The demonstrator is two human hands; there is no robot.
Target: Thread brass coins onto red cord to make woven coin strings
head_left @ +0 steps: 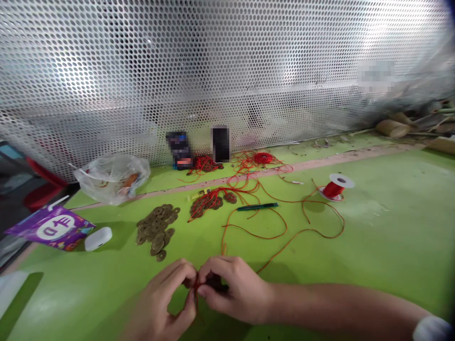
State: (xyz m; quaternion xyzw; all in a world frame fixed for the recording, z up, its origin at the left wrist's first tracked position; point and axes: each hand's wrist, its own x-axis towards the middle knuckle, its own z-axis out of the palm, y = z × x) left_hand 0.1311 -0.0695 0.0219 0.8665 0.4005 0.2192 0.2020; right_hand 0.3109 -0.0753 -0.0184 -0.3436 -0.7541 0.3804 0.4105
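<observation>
My left hand (pixel 170 298) and my right hand (pixel 234 289) meet at the near edge of the green table, fingertips pinched together on a red cord (pixel 196 290). Something dark sits under my right fingers, mostly hidden. From my right hand the cord trails over the table toward a spool of red cord (pixel 334 188) at the right. Beyond my left hand lies a pile of bronze-coloured coins with holes (pixel 156 227). Further back is a bunch of similar coins (pixel 204 204) with red cords on them. A dark green, pen-like tool (pixel 258 207) lies across the loose cord.
At the left are a purple packet (pixel 53 227), a white rounded case (pixel 98 239) and a clear plastic bag (pixel 113 177). Tangled red cord (pixel 263 157) and two dark upright objects, one a phone-like slab (pixel 221 143), stand before the perforated metal screen (pixel 227 71).
</observation>
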